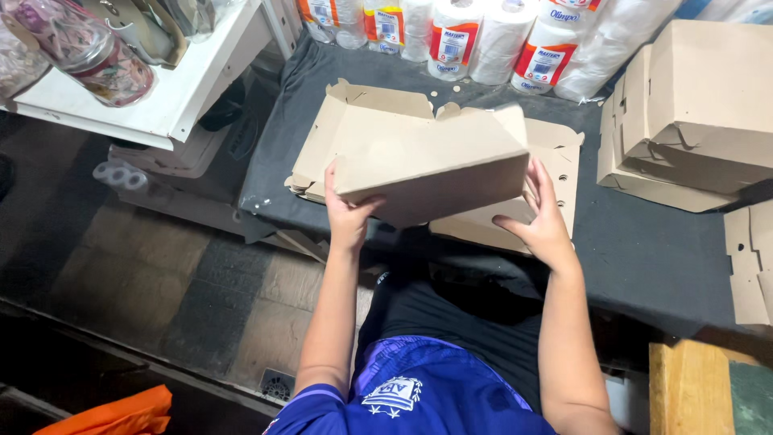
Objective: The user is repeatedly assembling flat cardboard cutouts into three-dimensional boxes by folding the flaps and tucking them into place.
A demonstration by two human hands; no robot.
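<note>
Left hand (348,211), right hand (541,217), gripping cardboard box (427,161)

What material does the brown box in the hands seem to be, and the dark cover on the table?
The box looks like plain brown cardboard, matte, with sharp folds and cut flaps. The left hand and right hand grip its ends. The table cover seems dark grey cloth, soft and slightly wrinkled.
</note>
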